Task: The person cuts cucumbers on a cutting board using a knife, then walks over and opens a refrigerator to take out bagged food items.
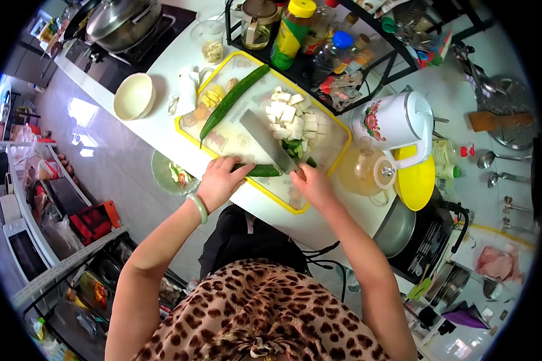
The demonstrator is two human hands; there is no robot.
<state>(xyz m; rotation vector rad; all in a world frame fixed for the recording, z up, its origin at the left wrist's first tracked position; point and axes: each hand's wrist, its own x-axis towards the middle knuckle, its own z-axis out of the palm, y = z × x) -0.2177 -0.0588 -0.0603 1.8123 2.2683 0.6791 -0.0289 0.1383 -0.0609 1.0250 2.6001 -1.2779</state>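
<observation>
Gripping knife (265, 141) w/ my R fingers (300, 175); my L fingers (226, 163) pinch cucumber piece (262, 171) beside blade. Whole cucumber (235, 100) ahead of L fingers. Rec.: curl L fingertips clear of edge.

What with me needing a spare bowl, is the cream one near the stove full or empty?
Empty, it appears: the cream bowl stands upright, its open mouth showing only a bare, pale inside.

Cutting board (223, 143) on tabletop (307, 227); bowl (134, 96) at 10 o'clock, rack (262, 55) at 1, kettle (394, 119) at 3, pan (396, 228) at 4.
</observation>
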